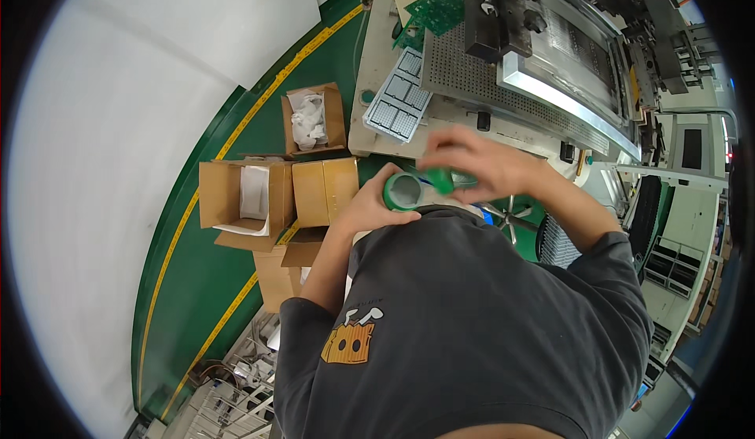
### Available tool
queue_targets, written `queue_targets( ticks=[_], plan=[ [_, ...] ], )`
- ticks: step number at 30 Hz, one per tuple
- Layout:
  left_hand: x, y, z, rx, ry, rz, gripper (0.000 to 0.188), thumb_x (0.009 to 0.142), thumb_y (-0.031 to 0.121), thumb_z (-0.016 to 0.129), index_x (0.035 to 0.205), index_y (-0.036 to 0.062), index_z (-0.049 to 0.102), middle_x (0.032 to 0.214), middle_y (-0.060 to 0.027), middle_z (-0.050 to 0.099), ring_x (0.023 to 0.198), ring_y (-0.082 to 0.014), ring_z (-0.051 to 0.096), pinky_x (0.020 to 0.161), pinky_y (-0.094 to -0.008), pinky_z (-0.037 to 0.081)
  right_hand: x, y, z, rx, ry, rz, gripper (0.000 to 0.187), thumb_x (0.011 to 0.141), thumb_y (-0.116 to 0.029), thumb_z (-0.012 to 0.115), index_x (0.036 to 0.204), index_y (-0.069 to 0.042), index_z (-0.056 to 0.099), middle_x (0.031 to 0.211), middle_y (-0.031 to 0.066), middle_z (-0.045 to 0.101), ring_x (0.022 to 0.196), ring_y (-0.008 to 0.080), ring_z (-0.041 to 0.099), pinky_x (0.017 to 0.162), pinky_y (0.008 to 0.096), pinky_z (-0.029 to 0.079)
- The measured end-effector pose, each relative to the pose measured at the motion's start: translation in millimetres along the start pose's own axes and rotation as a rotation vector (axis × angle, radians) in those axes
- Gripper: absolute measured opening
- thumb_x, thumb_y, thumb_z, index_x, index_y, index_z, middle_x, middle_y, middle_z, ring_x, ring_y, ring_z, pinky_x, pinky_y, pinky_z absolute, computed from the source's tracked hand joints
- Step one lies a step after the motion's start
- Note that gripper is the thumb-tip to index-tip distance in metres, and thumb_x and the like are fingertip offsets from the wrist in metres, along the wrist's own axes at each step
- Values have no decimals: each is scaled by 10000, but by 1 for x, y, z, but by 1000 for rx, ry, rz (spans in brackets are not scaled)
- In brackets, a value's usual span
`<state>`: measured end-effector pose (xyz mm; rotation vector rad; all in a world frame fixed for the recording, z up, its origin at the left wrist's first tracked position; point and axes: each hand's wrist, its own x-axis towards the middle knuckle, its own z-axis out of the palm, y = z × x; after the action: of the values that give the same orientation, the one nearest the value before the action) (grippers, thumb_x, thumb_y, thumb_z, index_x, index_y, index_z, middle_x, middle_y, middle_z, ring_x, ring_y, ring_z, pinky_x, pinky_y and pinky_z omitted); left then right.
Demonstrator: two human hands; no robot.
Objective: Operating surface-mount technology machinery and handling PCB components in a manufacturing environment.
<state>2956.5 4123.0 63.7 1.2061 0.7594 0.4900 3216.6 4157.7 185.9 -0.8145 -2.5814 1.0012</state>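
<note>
My left hand (368,207) is closed around a green jar (387,195), tilted so that its round mouth faces up at me. Grey material (405,191) shows inside it. Just to the right, my right hand (484,162) is blurred by motion, its fingers curled over a small green piece (440,180). That piece looks like a cap or lid, but the blur hides its exact shape. The two hands are close together in front of my chest, near the front edge of the worktable (381,142).
A grey grid tray (399,97) and green circuit boards (438,11) lie on the worktable beside a metal-framed machine (543,85). Open cardboard boxes (271,195) stand on the green floor at left, one holding white wrapping (308,121). A chair base (513,217) is at right.
</note>
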Motion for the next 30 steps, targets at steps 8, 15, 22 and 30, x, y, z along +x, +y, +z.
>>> queue_targets(
  ticks=[8,15,22,30],
  plan=[
    [1,-33,0,12,365,264,718,672,57,908,1239,71,467,1147,-69,620,962,-142,660,852,-332,546,-38,187,69,256,958,563,765,851,-255,783,1463,-61,367,1298,128,539,1174,292,580,1003,396,466],
    [8,12,3,134,510,298,664,685,88,908,1184,64,471,1086,-52,604,968,-143,617,858,-314,518,-32,216,65,-307,868,845,684,880,-183,751,1437,-40,382,1297,175,576,1189,314,590,999,386,469],
    [14,29,5,307,625,293,646,671,121,901,1167,52,493,1053,-98,620,969,-214,629,850,-343,507,28,5,40,-37,513,-15,300,863,-23,686,1161,-36,655,1148,163,645,1092,342,620,916,401,516],
    [13,44,20,566,620,114,661,631,126,878,1170,64,501,936,-160,655,878,-325,669,794,-389,513,36,-11,28,23,139,140,130,853,-128,681,940,-44,632,957,129,665,882,339,647,732,440,520]
  ],
)
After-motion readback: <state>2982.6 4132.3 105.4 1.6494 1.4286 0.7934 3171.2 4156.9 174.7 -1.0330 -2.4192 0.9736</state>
